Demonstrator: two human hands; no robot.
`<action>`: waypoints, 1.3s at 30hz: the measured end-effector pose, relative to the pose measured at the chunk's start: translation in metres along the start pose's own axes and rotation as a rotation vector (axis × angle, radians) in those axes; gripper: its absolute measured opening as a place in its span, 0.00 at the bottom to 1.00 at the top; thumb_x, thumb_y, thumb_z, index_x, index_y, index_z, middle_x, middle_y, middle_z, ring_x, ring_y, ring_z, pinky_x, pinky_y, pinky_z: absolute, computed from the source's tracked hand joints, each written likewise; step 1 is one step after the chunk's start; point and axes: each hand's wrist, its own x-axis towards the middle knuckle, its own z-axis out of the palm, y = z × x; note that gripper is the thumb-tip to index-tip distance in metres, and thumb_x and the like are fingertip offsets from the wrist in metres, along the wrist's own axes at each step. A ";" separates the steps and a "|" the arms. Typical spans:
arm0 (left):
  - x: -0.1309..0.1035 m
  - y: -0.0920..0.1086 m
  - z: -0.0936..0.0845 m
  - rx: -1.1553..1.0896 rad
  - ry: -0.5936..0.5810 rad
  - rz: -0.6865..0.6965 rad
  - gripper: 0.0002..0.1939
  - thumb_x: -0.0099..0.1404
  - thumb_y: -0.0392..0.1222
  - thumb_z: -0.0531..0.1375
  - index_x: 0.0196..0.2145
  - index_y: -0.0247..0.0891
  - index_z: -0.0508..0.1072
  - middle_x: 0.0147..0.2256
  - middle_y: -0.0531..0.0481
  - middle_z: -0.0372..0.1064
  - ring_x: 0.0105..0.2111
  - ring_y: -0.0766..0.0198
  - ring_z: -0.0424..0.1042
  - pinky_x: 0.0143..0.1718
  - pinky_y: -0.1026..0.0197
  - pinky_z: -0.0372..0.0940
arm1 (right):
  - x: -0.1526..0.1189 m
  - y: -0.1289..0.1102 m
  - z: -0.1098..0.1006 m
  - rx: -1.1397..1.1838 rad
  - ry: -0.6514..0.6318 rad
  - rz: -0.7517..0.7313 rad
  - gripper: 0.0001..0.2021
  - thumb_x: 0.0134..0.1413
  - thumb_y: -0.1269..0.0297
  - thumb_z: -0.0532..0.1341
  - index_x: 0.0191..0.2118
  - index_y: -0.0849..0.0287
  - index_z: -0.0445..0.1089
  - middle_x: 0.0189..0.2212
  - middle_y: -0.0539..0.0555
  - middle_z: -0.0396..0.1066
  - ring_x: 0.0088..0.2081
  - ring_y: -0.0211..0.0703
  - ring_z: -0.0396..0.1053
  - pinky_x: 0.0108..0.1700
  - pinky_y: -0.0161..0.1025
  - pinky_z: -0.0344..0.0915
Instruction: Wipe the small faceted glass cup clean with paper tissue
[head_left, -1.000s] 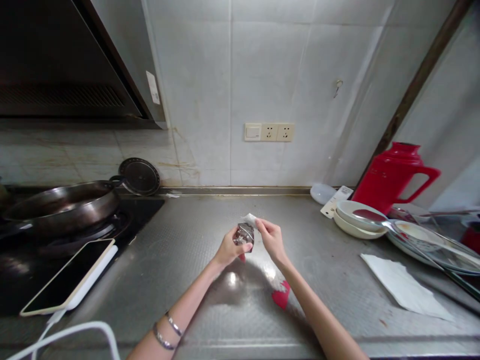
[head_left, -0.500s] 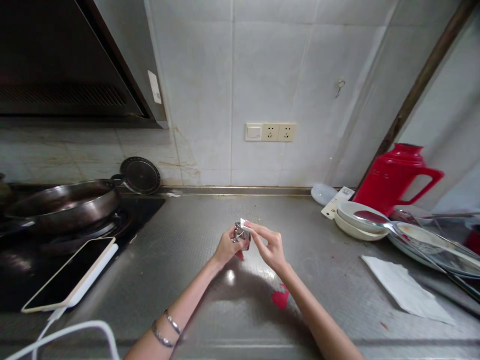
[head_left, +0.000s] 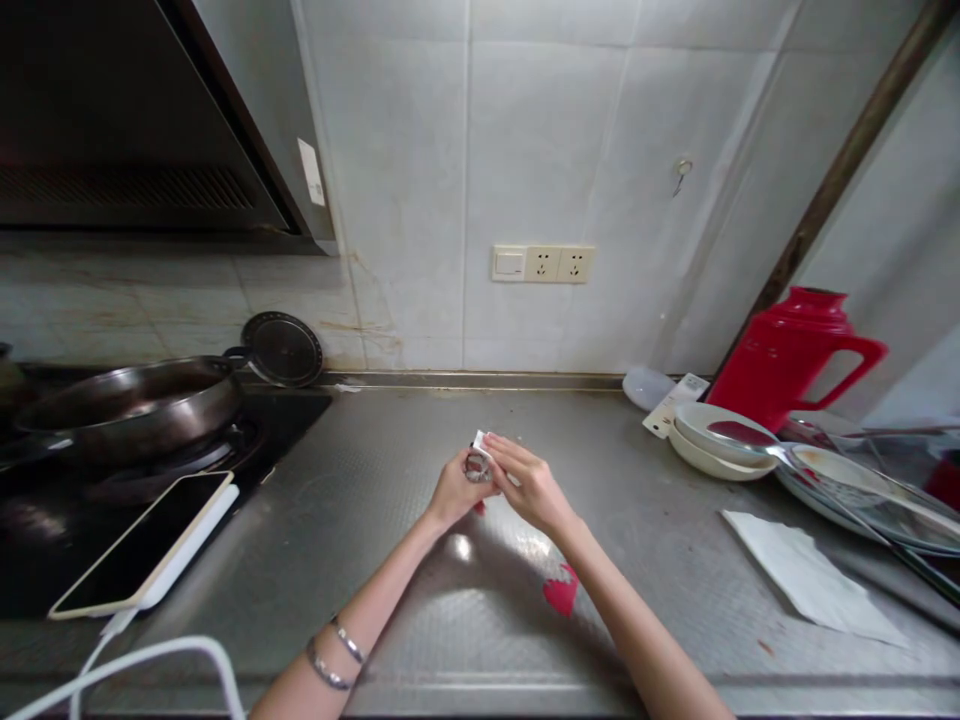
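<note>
Above the metal counter, my left hand is wrapped round a small shiny metallic object, too small to identify. My right hand pinches a folded white tissue and presses it against the top of that object. Both hands meet near the middle of the counter. Under the right forearm lies a torn red piece, and a smaller red bit shows just below the hands.
A pan sits on the black stove at left, with a phone and white cable in front. At right are a red thermos, stacked bowls, plates with utensils, and a white paper sheet.
My right hand has moved slightly left and closer round the metallic object. The object has turned so that its round end faces the camera, and the tissue has shifted slightly left.
</note>
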 end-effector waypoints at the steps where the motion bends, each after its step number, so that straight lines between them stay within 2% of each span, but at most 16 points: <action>1: 0.000 -0.001 -0.001 0.007 0.008 0.000 0.27 0.44 0.48 0.69 0.38 0.33 0.66 0.26 0.55 0.67 0.16 0.71 0.63 0.13 0.68 0.60 | -0.001 0.000 0.001 -0.039 -0.016 -0.038 0.17 0.62 0.69 0.54 0.55 0.53 0.69 0.53 0.55 0.69 0.57 0.47 0.65 0.58 0.48 0.64; 4: 0.001 -0.004 -0.003 0.017 0.023 0.012 0.27 0.44 0.47 0.69 0.39 0.34 0.66 0.25 0.56 0.67 0.17 0.71 0.64 0.15 0.68 0.62 | -0.006 0.002 0.001 -0.132 -0.038 -0.136 0.20 0.61 0.72 0.54 0.57 0.54 0.66 0.54 0.56 0.68 0.58 0.47 0.63 0.59 0.50 0.64; 9: 0.003 -0.010 -0.005 0.040 0.028 0.048 0.25 0.46 0.45 0.68 0.40 0.33 0.66 0.25 0.56 0.68 0.16 0.71 0.63 0.14 0.68 0.61 | -0.015 0.001 0.004 -0.212 -0.010 -0.202 0.20 0.59 0.74 0.55 0.56 0.58 0.67 0.52 0.59 0.70 0.57 0.48 0.65 0.59 0.51 0.64; 14: 0.004 -0.011 -0.004 0.082 0.085 -0.025 0.21 0.47 0.39 0.65 0.39 0.34 0.68 0.24 0.56 0.68 0.16 0.71 0.64 0.13 0.69 0.60 | -0.020 -0.010 0.005 -0.151 0.010 -0.228 0.18 0.58 0.75 0.56 0.53 0.59 0.69 0.48 0.59 0.73 0.54 0.48 0.68 0.59 0.51 0.64; 17: 0.004 -0.008 -0.004 0.060 0.058 -0.027 0.21 0.46 0.40 0.66 0.37 0.34 0.67 0.24 0.56 0.67 0.15 0.72 0.63 0.13 0.69 0.60 | -0.019 -0.017 0.001 -0.013 -0.009 -0.153 0.16 0.59 0.73 0.55 0.50 0.56 0.71 0.45 0.56 0.76 0.50 0.46 0.72 0.58 0.50 0.65; 19: 0.002 -0.004 -0.004 0.027 0.022 -0.024 0.23 0.45 0.44 0.68 0.38 0.34 0.67 0.24 0.55 0.67 0.16 0.71 0.64 0.13 0.70 0.61 | -0.017 -0.017 -0.004 0.069 0.032 -0.048 0.14 0.61 0.71 0.54 0.48 0.53 0.73 0.43 0.53 0.77 0.48 0.45 0.73 0.55 0.48 0.68; 23: -0.001 0.003 -0.004 -0.096 -0.038 -0.043 0.28 0.46 0.51 0.69 0.40 0.33 0.67 0.27 0.53 0.67 0.17 0.72 0.65 0.14 0.69 0.62 | -0.013 -0.010 -0.011 0.014 0.339 0.240 0.14 0.63 0.64 0.53 0.46 0.52 0.75 0.43 0.54 0.77 0.47 0.48 0.74 0.51 0.48 0.70; 25: -0.003 0.006 -0.004 -0.139 -0.046 -0.066 0.29 0.45 0.53 0.69 0.39 0.33 0.68 0.27 0.54 0.67 0.16 0.73 0.63 0.13 0.68 0.62 | -0.011 -0.005 -0.012 -0.018 0.394 0.295 0.14 0.63 0.62 0.53 0.47 0.53 0.74 0.45 0.55 0.76 0.48 0.49 0.73 0.52 0.49 0.69; 30: -0.006 0.010 -0.001 -0.200 -0.050 -0.091 0.29 0.45 0.56 0.68 0.38 0.33 0.69 0.23 0.56 0.63 0.15 0.72 0.62 0.13 0.66 0.63 | -0.010 -0.003 -0.001 0.081 0.200 0.227 0.14 0.62 0.62 0.54 0.49 0.51 0.73 0.49 0.52 0.73 0.50 0.48 0.71 0.54 0.48 0.69; 35: -0.007 0.009 -0.001 -0.241 -0.035 -0.091 0.27 0.47 0.57 0.67 0.36 0.33 0.68 0.23 0.56 0.63 0.15 0.73 0.61 0.13 0.67 0.63 | -0.014 -0.008 0.009 0.093 0.193 0.159 0.14 0.61 0.65 0.55 0.49 0.50 0.74 0.49 0.53 0.72 0.52 0.48 0.69 0.56 0.49 0.66; 39: -0.006 0.007 -0.003 -0.249 -0.028 -0.096 0.26 0.49 0.58 0.66 0.37 0.33 0.69 0.23 0.56 0.63 0.14 0.73 0.61 0.12 0.67 0.63 | -0.017 -0.012 0.005 0.108 0.183 0.143 0.14 0.60 0.65 0.56 0.47 0.50 0.75 0.46 0.52 0.75 0.51 0.49 0.71 0.56 0.49 0.65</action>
